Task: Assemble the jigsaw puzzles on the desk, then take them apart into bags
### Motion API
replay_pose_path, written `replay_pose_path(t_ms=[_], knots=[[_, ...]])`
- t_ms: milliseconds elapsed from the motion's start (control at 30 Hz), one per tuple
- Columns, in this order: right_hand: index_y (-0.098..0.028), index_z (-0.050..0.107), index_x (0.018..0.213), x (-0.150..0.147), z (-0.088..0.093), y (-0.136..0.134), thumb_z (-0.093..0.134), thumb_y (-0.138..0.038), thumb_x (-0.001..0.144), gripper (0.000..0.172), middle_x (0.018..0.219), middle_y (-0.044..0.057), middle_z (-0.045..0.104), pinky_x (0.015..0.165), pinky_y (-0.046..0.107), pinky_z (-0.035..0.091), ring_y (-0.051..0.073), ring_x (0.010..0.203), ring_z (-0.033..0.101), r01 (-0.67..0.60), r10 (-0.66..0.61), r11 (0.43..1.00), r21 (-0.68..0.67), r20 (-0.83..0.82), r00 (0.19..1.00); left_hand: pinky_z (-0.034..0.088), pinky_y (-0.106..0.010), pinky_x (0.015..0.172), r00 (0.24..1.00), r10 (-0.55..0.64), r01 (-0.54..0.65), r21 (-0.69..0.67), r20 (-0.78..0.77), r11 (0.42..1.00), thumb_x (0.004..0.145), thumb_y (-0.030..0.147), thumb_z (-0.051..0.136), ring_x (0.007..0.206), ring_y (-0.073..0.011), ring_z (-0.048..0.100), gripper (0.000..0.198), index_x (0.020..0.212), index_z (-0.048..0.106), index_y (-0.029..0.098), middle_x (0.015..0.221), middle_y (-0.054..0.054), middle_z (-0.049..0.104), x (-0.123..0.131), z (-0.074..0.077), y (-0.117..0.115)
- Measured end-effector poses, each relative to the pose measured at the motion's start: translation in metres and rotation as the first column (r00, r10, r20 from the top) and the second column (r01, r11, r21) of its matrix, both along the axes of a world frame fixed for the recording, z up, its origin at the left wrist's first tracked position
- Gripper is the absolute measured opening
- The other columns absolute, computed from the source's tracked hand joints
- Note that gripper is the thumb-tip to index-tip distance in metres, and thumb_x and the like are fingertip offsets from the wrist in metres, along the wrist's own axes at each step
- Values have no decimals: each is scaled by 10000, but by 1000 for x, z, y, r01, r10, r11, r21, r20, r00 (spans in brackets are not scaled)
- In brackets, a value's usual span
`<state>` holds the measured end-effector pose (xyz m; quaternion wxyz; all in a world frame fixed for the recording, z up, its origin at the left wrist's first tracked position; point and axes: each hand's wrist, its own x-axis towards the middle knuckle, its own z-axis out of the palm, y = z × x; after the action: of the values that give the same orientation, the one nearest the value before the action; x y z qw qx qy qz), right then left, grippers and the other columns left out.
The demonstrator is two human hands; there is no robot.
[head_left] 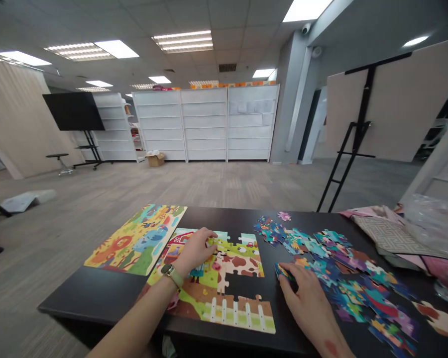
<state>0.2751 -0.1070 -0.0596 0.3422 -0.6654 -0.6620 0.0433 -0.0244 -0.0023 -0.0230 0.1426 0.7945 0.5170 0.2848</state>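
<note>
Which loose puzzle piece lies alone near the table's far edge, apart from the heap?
The small pinkish-purple piece by the far edge of the table. Unlike the pieces crowded in the heap, it touches no other piece.

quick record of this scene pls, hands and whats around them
left hand: on a half-built farm jigsaw puzzle
left wrist: watch
right hand: fingers on a loose puzzle piece
beside right hand: spread of loose pieces
surface: black table
also on table: animal picture board, patterned cloth
</note>
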Motion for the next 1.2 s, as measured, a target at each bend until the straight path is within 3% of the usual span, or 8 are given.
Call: replay_pose_path(t_ms=[133,233,433,900,1200], knots=[[-183,678,1068,-1,1,-1,435,-403,896,370,1132,119,696,1018,492,429,312,1145,579,8,-8,1000,-8,-7,1000,435,-380,1011,971,-216,221,36,-103,975,888,221,535,1148,-263,574,303,1143,699,235,1223,-84,636,7,8,-17],[-183,675,1080,-2,2,-1,434,-398,903,368,1141,116,693,1025,483,427,303,1146,577,5,-5,1000,-13,-12,1000,411,-439,1053,941,-275,283,14,-198,959,889,293,582,1197,-297,548,295,1158,696,246,1287,-83,625,12,12,-33],[-179,677,1088,-1,2,-1,432,-387,907,369,1139,118,691,1016,482,428,298,1127,579,-4,4,1000,-22,3,1000,394,-453,1094,953,-253,255,-9,-167,967,844,375,675,1232,-299,539,457,1269,623,216,1333,-98,612,10,11,-48],[-190,680,1095,-2,2,-3,431,-385,905,370,1149,109,693,1017,473,439,297,1138,584,-1,1,1000,-22,18,1000,377,-431,1122,949,-256,260,-4,-184,966,858,388,659,1287,-270,513,376,1205,675,244,1363,-69,601,8,6,-43],[-183,686,1102,-3,5,-6,434,-363,911,364,1161,118,689,1038,481,423,305,1160,576,-1,2,1000,-24,41,999,444,-411,971,950,-227,237,24,-213,971,841,404,650,1069,-274,572,295,1057,633,205,1140,-85,622,18,9,-46]])
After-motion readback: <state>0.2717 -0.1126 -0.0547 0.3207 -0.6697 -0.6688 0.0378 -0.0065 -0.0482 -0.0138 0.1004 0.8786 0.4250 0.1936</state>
